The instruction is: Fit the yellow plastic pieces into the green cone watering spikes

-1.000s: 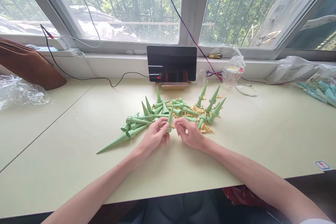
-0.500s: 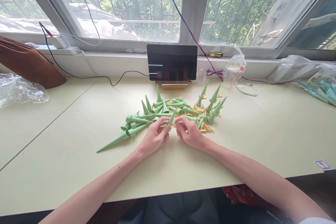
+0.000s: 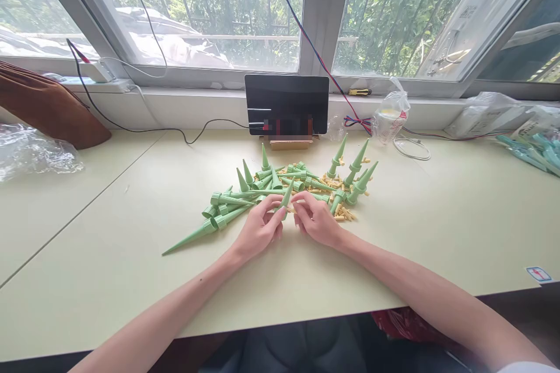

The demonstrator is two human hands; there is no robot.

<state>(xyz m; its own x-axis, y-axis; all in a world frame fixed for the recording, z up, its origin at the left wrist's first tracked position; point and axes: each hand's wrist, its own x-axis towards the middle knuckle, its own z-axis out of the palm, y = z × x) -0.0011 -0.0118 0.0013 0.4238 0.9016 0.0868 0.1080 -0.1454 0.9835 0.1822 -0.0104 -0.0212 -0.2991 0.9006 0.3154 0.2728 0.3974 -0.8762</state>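
Note:
My left hand [image 3: 256, 230] is closed around a green plastic plant-watering spike [image 3: 288, 192], its point tilted up and away from me. Just to the right, my right hand [image 3: 318, 222] pinches a small yellowish peg [image 3: 291, 208] against the side of that spike. Fingers partly hide the peg and the spike's lower end. Beyond both hands lies a heap of similar green spikes [image 3: 227, 199], some lying down and some standing on their caps. Loose yellowish pegs [image 3: 345, 214] are scattered by my right hand. Several upright spikes [image 3: 357, 160] at the right have pegs sticking out.
A dark tablet [image 3: 286, 99] leans on a small stand at the back of the table [image 3: 280, 291]. Cables [image 3: 153, 128] run along the windowsill side. Clear plastic [image 3: 37, 154] lies far left, a bagged cup [image 3: 391, 116] back right, and turquoise pieces [image 3: 534, 151] far right.
My right fingertips have edged slightly closer to the held spike, and the peg between them shows more clearly. The spike has shifted a little in my left hand.

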